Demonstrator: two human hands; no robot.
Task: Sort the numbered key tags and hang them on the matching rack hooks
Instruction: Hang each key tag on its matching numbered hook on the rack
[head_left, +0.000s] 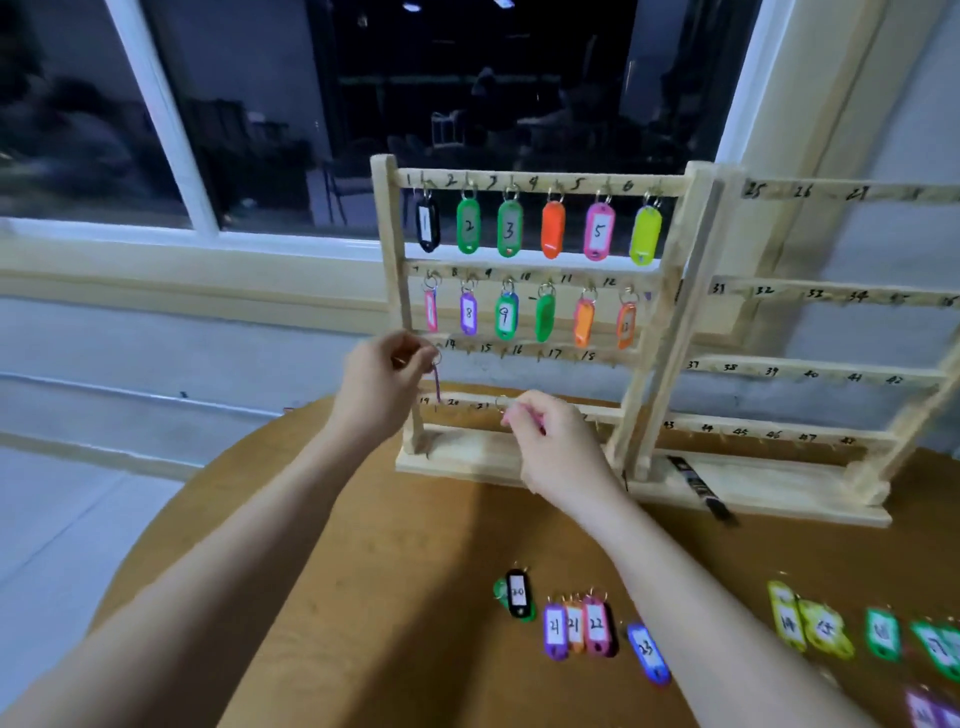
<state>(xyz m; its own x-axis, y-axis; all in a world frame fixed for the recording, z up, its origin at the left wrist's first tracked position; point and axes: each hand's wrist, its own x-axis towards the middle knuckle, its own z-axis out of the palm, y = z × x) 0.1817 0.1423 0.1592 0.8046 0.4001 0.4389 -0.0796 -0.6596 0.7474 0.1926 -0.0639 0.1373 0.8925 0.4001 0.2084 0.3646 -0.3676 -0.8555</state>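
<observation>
The near wooden rack (524, 322) has its top two rows full: six tags hang under the numbers 1 to 6 and six more under 7 to 12. The third row, marked up to 18, and the bottom row starting at 19 show bare hooks. The second rack (810, 369), at three o'clock from the first, carries numbers 25 upward and nothing hangs on it. By that reckoning roughly a quarter of the job is done, with the next tag going on at the left end of the third row.

The left hand (382, 376) is closed in a pinch on the ring of a thin pink tag (437, 384), seen edge-on and hanging just below the fingers, right beside the first hook of that row. Whether the ring has caught the hook cannot be told. The right hand (558, 441), at five o'clock from the left, is curled around another tag (511, 410), its ring poking out toward the bottom rail.

On the brown surface (363, 571), a cluster of tags (571, 621) reading 20 to 23 lies at six o'clock from the rack, and a yellow and green group (857, 631) lies further right, near the edge.
</observation>
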